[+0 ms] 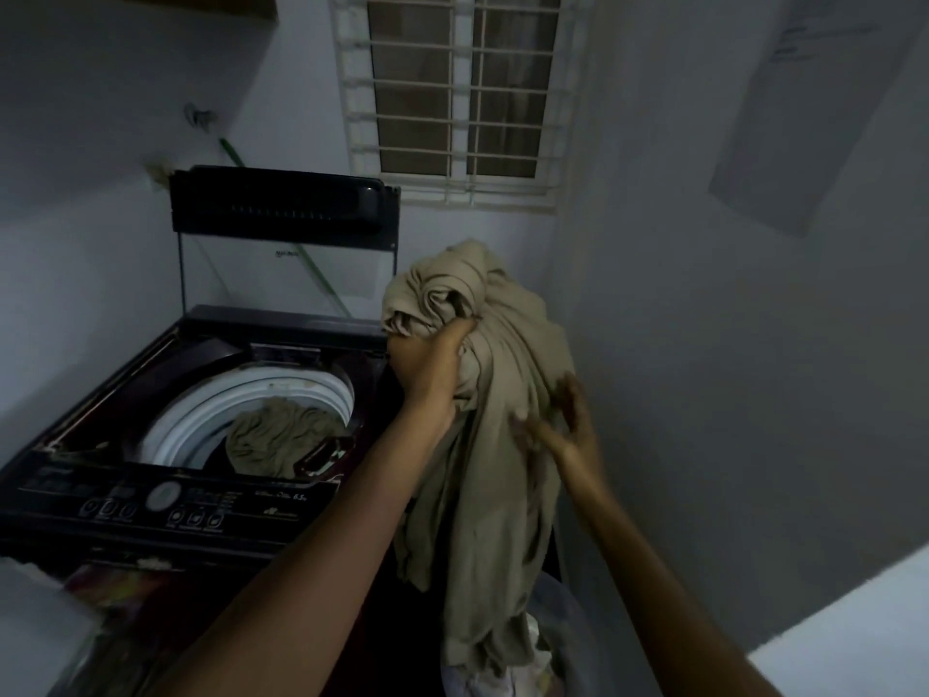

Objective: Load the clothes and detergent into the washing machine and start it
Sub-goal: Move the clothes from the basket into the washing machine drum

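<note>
Your left hand has its fingers curled tight round the bunched top of the beige garment. It holds the bunch up just to the right of the drum of the washing machine, above the level of the rim. The rest of the cloth hangs straight down from that fist, so its long axis is vertical. Its lower end trails into the laundry basket, well below and to the right of the drum. Your right hand lies against the hanging part, on the side away from the drum, with fingers spread and closed on nothing. It is blurred, so how firmly it presses cannot be told.

The coming move turns on this: the drum lies left of the fist and lower, and the left hand is the nearer one to it. The lid stands upright behind the drum, out of the path. One similar beige piece lies inside the drum, toward its right wall.

As I judge it, you carry the bunch leftward over the rim and the tail has to follow. Gather the hanging length upward with the right hand first, or it may drag across the deck to the right of the drum or catch on the basket. The control panel sits on the near side of the drum; detergent I cannot pick out
</note>
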